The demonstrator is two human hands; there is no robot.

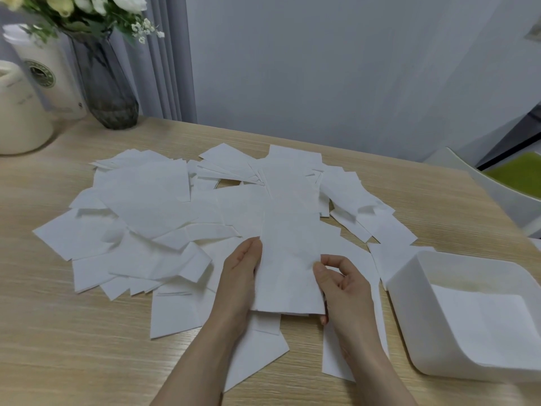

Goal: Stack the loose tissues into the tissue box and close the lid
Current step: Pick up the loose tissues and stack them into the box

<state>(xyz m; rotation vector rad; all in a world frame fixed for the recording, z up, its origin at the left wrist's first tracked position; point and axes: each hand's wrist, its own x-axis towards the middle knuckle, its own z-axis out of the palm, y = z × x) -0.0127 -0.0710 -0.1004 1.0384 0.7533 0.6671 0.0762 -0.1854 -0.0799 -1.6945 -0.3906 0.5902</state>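
A long folded tissue [288, 259] is held up by both hands in the middle of the wooden table [87, 347]. The left edge of the tissue is gripped by the left hand [241, 276], with the fingers curled under the paper and the thumb laid along the side. The right edge is pinched by the right hand [344, 288], with the thumb pressed on top of the paper and the other fingers bent beneath it. Under and behind the held tissue, a big messy pile of loose tissues [152, 206] is spread flat over the table, and many sheets are laid over one another at odd angles. The white tissue box [409, 276] is found to the right, near the right hand, and it is open at the top. Some flat tissues [483, 320] can be seen inside the box. At the back left corner, a dark glass vase [108, 83] filled with white flowers [96, 4] is placed on the table. Just beside the vase, a white cup [49, 71] with a round green mark and a cream jar [20, 112] are placed. Behind the table, a grey curtain [167, 54] is hung next to a pale wall [336, 68].
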